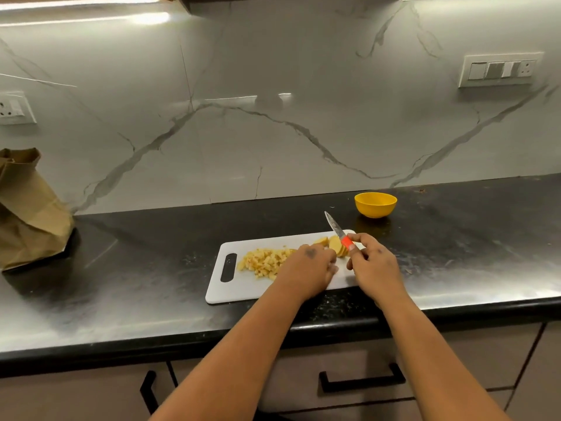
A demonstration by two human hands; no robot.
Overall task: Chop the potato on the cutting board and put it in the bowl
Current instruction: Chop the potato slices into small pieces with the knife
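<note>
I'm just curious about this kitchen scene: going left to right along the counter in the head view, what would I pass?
Brown paper bag → diced potato pile on the white cutting board → left hand → right hand holding the knife; the yellow bowl sits behind.

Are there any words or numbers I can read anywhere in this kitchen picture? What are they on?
None can be read.
Knife blade: small dark marks, too blurred to tell if they are letters.
Brown paper bag: no print showing.
Yellow bowl and cutting board: plain.
Wall switch panel: no readable labels.
</note>
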